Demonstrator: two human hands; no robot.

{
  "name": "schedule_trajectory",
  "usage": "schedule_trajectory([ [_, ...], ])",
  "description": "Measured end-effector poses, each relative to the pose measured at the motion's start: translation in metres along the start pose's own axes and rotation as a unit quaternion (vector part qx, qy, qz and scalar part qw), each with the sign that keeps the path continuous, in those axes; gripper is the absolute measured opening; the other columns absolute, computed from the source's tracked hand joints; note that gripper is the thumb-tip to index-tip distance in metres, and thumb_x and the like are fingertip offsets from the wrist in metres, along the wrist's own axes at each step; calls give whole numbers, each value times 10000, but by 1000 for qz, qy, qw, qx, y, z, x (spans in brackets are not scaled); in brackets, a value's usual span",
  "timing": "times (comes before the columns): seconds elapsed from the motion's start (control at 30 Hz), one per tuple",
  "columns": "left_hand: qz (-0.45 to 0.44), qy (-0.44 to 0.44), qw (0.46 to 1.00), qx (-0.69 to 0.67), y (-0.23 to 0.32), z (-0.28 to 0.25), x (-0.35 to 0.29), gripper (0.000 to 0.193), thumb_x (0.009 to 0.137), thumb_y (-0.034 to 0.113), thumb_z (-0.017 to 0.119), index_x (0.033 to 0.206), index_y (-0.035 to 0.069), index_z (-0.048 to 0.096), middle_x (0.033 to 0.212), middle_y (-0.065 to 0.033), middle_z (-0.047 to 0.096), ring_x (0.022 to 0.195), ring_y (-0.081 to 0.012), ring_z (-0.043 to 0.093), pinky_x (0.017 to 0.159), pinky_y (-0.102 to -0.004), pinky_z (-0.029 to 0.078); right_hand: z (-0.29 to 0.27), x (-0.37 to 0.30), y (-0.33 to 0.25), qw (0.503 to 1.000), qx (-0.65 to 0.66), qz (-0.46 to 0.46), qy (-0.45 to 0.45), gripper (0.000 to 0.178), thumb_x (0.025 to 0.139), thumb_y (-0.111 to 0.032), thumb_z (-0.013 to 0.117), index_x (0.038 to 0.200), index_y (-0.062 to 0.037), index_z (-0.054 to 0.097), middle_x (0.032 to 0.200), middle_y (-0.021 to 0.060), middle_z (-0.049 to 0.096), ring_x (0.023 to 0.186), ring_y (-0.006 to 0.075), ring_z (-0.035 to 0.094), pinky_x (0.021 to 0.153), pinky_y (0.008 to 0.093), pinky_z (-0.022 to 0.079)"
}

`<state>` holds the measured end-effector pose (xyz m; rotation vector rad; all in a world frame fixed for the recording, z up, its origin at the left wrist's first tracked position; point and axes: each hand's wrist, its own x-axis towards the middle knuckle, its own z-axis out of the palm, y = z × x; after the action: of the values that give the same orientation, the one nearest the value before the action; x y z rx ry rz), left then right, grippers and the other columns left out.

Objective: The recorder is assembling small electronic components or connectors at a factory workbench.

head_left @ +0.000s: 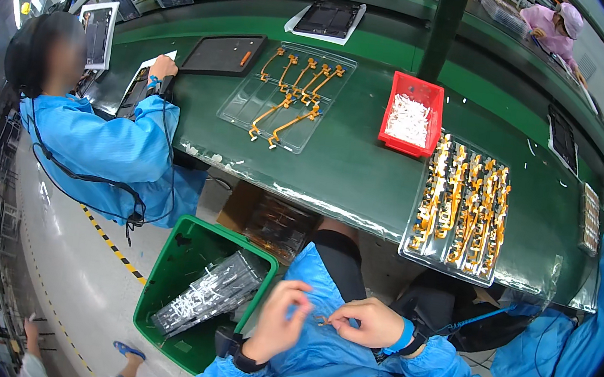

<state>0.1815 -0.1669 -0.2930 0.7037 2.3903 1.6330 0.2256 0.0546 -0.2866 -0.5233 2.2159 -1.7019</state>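
Note:
My right hand is held over my lap, thumb and fingers pinched on a small orange-brown flex cable. Much of that cable is hidden by the fingers. To its left my left hand is raised with bent fingers apart, and no object shows between them. On the bench ahead, a clear tray carries several orange flex cables spaced out in rows. Farther right, a second clear tray is densely filled with orange, black and white flex cables.
A red bin of small white pieces stands on the green bench. Left of my lap, a green bin holds crumpled clear trays with white bits. A dark tray lies near a co-worker at left; another sits at right.

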Motion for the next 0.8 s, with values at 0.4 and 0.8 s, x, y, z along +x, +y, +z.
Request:
schedule_trajectory([
  [0.4,-217,163,887,374,-60,-77,-72,328,853,115,669,1148,-25,637,1371,-288,480,1288,-443,439,1083,-460,355,14,5,9,970,228,70,57,163,949,-87,588,1030,31,666,938,104,728,903,155,676,846,298,516],
  [0.8,-201,-22,935,-292,11,9,-12,219,964,88,601,1097,-81,646,1030,-159,706,927,-207,688,841,-309,541,12,-1,3,962,241,52,115,150,943,-71,593,1024,37,659,914,132,725,887,179,692,827,308,532],
])
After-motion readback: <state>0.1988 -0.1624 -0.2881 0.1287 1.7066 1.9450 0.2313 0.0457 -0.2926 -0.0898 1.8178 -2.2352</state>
